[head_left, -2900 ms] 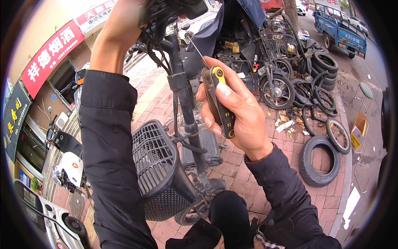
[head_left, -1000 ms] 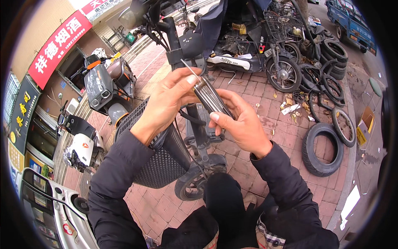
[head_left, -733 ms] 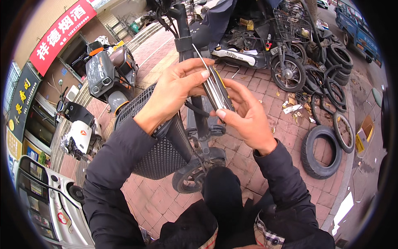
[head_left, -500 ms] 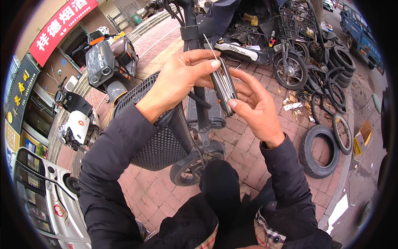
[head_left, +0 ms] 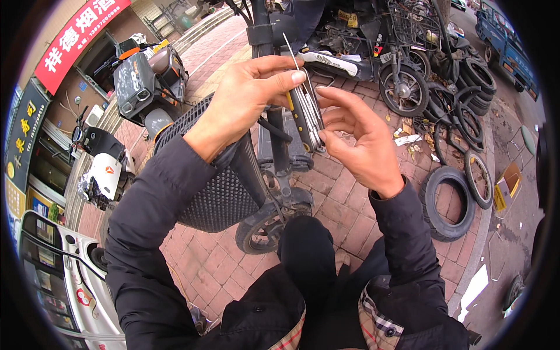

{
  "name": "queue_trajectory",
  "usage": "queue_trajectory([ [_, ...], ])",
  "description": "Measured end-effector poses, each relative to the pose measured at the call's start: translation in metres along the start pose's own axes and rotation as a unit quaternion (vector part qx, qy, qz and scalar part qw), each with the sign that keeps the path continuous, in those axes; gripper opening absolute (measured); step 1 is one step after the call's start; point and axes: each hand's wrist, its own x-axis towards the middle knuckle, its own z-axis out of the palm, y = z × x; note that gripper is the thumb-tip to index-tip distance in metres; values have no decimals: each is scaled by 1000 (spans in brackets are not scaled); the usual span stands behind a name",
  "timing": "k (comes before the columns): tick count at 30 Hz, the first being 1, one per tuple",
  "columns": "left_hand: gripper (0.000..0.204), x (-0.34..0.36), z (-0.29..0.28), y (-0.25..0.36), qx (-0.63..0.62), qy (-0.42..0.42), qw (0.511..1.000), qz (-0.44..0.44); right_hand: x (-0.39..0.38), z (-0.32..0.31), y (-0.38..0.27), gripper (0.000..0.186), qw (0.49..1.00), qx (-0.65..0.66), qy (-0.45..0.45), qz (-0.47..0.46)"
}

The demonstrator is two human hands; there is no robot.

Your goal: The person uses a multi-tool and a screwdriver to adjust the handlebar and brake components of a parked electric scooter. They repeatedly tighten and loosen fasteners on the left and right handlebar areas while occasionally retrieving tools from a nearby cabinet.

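Observation:
Between my two hands is a folding multi-tool [head_left: 304, 118] with a dark, yellow-marked handle and several silver pieces folded in it. One thin metal piece stands out from its upper end, pointing up. My left hand [head_left: 248, 96] pinches the upper part with the thumb in front; its other fingertips are partly hidden behind. My right hand [head_left: 364, 143] has its thumb against the lower edge and its curled fingers beside the handle. Just below the hands stands an electric scooter [head_left: 277, 146] with a black mesh basket [head_left: 224, 198] at the left.
My knee [head_left: 306, 248] is close to the scooter's front wheel [head_left: 256, 236]. A loose tire [head_left: 448, 204] lies on the brick paving at the right, with more tires [head_left: 478, 81] piled beyond. Parked two-wheelers [head_left: 143, 84] stand at the left, and a white vehicle [head_left: 76, 286] at the lower left.
The multi-tool has turned in my hands, so more of its yellow-dotted side shows. My right thumb has shifted slightly up along its edge. The whole view has moved a little.

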Motion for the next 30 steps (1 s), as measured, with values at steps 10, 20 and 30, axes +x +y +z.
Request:
queue_trajectory([
  [10,37,2,-2,-2,2,1,1000,-32,10,-1,-7,41,922,-309,9,-232],
  [20,43,-2,5,1,-3,-82,995,-59,49,0,-2,14,989,-36,102,-99],
  [30,31,-2,-1,3,-88,-44,994,-46,48,12,-4,74,962,-202,-9,-186],
])
